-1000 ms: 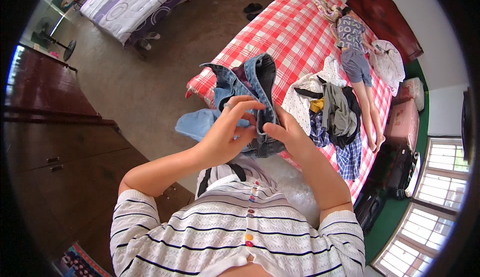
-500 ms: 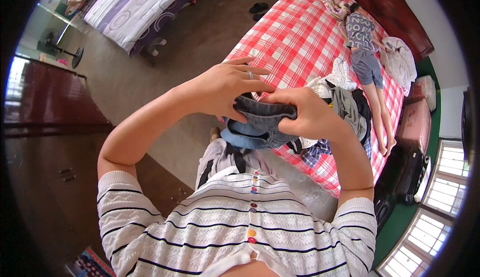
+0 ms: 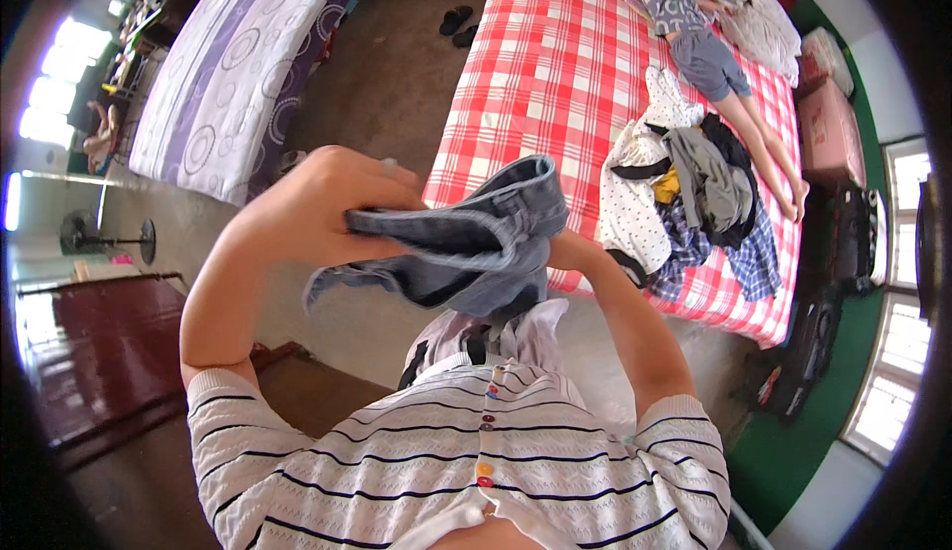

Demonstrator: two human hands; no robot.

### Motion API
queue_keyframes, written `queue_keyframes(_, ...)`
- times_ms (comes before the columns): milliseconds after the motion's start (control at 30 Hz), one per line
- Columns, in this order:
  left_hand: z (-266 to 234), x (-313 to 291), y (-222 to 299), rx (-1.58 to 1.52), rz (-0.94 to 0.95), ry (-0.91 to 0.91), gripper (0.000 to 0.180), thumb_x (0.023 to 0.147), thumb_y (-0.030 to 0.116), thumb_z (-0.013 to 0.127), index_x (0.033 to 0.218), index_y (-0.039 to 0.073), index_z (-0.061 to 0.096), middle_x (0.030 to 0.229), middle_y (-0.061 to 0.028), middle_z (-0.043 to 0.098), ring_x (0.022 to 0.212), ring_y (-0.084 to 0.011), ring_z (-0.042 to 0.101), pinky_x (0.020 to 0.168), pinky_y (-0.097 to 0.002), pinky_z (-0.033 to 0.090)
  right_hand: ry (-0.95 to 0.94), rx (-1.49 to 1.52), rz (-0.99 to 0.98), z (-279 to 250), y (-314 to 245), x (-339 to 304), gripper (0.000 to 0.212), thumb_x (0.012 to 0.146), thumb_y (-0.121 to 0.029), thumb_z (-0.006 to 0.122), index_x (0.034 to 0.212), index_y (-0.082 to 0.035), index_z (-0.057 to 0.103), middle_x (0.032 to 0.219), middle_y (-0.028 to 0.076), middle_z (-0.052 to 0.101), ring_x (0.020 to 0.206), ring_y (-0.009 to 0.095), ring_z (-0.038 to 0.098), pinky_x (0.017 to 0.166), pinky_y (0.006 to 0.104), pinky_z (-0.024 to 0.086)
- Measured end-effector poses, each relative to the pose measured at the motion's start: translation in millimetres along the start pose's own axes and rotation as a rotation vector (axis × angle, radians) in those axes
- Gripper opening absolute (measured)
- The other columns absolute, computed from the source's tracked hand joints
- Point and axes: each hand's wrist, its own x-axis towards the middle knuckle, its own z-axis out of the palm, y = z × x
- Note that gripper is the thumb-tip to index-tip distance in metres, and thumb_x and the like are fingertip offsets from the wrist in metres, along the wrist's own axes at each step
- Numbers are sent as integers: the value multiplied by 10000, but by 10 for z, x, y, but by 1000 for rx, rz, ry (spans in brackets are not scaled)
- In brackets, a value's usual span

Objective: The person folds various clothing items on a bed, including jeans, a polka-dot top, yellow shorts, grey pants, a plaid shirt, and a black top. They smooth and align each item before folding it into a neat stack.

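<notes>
A blue-grey denim garment (image 3: 486, 243) with a thick waistband is held up in front of my body, its opening gaping and its lower cloth bunched. At its left end, my left hand (image 3: 322, 203) pinches the waistband edge, a ring on one finger. My right hand (image 3: 567, 250) grips the other end from behind; the denim hides most of its fingers. To the right of it, a heap of clothes (image 3: 709, 188) lies on the bed with the red and white checked sheet (image 3: 516, 84). White dotted, grey, black, mustard and blue plaid pieces show in the heap.
A person (image 3: 709, 49) lies on the checked bed beyond the clothes. Another bed (image 3: 223, 74) with a purple and white cover stands at the far left. Dark slippers (image 3: 456, 21) sit on the floor between. A fan (image 3: 114, 238) and dark red furniture (image 3: 109, 342) are at left, a pink case (image 3: 831, 133) at right.
The denim garment has been spread wider, my left hand moving left and my right hand slipping behind the cloth. The view has shifted, showing more of the clothes heap.
</notes>
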Motion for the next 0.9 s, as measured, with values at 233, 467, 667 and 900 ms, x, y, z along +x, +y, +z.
queue_keyframes(233,-751,-683,-190,374,-131,292,548,579,156,854,1057,6,632,1062,-147,639,941,-261,632,808,-331,482,399,-33,-12,1250,1730,533,437,670,-71,745,1090,-72,626,960,124,683,928,242,655,821,358,493)
queue_keyframes(467,-2394,-2203,-995,579,-627,745,768,577,194,878,1228,12,513,1141,-114,602,996,-290,582,889,-366,464,513,138,170,1817,2156,915,398,770,-84,667,1160,-76,593,1069,155,653,999,276,630,849,366,479)
queue_keyframes(667,-2120,-1542,-1232,11,-786,873,660,721,218,781,1266,-8,486,1150,-154,589,1021,-272,579,888,-369,461,579,131,289,1142,1613,-168,388,765,-128,652,1138,-47,581,978,121,658,924,208,620,810,333,479)
queue_keyframes(900,-755,-1499,-2928,-236,-894,546,582,783,263,744,1224,-47,523,1128,-121,613,1010,-218,574,902,-337,434,360,-433,789,298,1270,-1917,472,600,-279,705,1023,-75,656,918,183,665,886,358,631,777,437,500)
